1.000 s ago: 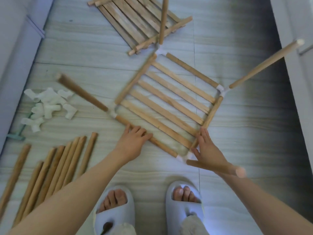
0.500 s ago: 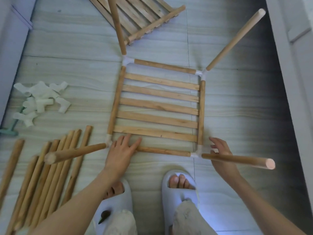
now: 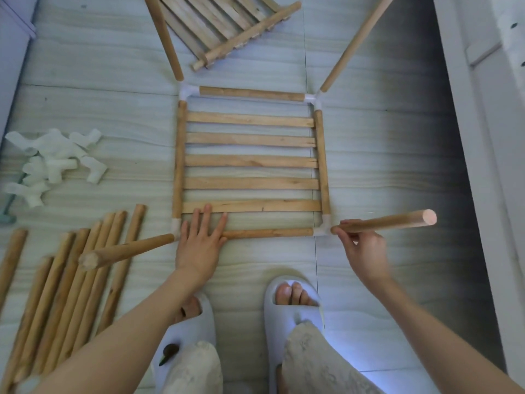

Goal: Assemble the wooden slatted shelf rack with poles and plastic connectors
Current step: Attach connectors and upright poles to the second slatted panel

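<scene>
Left hand pressing flat, fingers straight, on slatted shelf frame, right hand pinching corner pole beside plastic connector

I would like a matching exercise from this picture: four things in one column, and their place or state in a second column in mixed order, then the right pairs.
Things
1. left hand
2. right hand
3. loose white connectors
4. spare slatted panel

Places or states
A. piled on the floor at the left
B. lies on the floor beyond the frame, at the top of the view
C. fingers straight, pressing on the near rail of the frame
D. fingers curled round the pole at the near right corner

Pairs: 1-C, 2-D, 3-A, 4-B
</scene>
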A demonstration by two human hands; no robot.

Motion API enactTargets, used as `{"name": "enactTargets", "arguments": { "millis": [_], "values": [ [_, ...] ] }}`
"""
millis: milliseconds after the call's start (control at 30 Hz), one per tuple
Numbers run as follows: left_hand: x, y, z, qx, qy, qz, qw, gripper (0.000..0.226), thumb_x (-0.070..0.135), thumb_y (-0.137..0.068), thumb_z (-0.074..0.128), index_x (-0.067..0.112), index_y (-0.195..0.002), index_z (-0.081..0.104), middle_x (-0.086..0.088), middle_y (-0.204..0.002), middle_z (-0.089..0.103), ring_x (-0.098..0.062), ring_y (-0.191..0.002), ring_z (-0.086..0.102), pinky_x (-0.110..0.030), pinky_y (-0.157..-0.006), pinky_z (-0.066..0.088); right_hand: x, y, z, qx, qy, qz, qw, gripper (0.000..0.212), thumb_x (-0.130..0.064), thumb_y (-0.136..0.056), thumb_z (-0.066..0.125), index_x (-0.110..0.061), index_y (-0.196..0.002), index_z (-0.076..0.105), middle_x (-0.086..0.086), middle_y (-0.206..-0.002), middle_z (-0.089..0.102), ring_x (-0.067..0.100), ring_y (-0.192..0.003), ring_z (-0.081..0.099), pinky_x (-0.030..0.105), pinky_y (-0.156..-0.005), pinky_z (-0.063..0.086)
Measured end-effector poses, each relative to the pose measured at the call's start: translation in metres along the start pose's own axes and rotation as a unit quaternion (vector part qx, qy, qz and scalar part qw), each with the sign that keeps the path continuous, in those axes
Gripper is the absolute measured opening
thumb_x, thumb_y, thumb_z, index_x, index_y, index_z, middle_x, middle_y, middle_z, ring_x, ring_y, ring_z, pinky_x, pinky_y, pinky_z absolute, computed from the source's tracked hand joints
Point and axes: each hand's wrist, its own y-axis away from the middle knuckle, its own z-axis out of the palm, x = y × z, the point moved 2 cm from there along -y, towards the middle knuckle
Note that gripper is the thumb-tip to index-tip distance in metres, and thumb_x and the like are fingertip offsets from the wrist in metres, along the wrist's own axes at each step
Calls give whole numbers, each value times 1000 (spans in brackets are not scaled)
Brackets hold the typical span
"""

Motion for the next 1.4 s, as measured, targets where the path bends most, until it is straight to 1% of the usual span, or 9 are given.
{"name": "enactTargets", "arguments": {
  "millis": [133,300,400,500,667,800,967,1200,1400],
  "values": [
    [5,0,-1,-12,6,-13,1000,54,40,-102,12,28,-148,-14,-12,-155,-24,-32,-143,-16,-47,-116,2,1,11,11,37,-14,29,999,11,-9,-86,67,1,-87,62,8,-70,63,17,-60,53,15,-57,31],
    [7,0,-7,-24,-1,-14,1000,53,40,-103,12,30,-148,-14,-12,-155,-22,-33,-144,-14,-47,-116,7,0,9,19,63,-27,97,993,28,-20,-90,61,3,-79,52,6,-59,55,25,-54,53,26,-53,30],
    [6,0,-7,-23,-8,-16,1000,53,40,-103,11,29,-148,-14,-12,-155,-22,-33,-144,-15,-47,-116,6,-2,11,22,66,-39,100,992,26,-19,-90,62,1,-77,50,2,-57,52,22,-52,50,22,-50,26],
    [6,-1,-8,-25,-3,-15,1000,53,41,-102,11,29,-148,-13,-11,-155,-22,-32,-144,-15,-47,-117,6,-1,8,19,54,-57,100,992,21,-17,-90,62,-2,-79,52,7,-62,58,24,-56,53,20,-52,29],
    [4,-2,-9,-30,3,-9,1000,53,42,-102,10,31,-148,-13,-10,-155,-22,-32,-144,-15,-47,-117,3,3,-3,5,-39,-58,52,996,8,-9,-90,61,-2,-94,61,1,-81,63,12,-67,56,6,-61,36],
    [4,-2,-10,-27,9,-11,1000,53,43,-101,11,32,-148,-13,-10,-156,-21,-32,-144,-14,-47,-116,3,5,-13,0,-99,-49,54,992,13,-11,-91,59,-3,-100,63,3,-91,66,18,-77,59,15,-69,39],
    [4,-3,-9,-26,10,-12,1000,53,41,-102,11,32,-148,-13,-11,-155,-22,-32,-144,-15,-48,-117,3,3,-9,3,-98,-57,83,990,14,-11,-93,55,-3,-99,63,-2,-89,62,21,-81,61,29,-79,47],
    [4,-3,-8,-17,13,-9,1000,53,39,-102,12,32,-148,-14,-12,-156,-21,-33,-144,-14,-50,-116,2,3,-7,9,-27,-41,115,992,19,-17,-90,61,-3,-102,67,-6,-87,61,13,-79,57,9,-65,32],
    [6,-2,-11,-32,-2,-17,999,52,38,-103,11,32,-148,-15,-12,-155,-23,-34,-144,-14,-52,-115,4,6,-6,8,-38,-6,81,996,20,-18,-92,58,-2,-101,65,2,-86,66,26,-83,60,23,-67,34]
  ]
}}
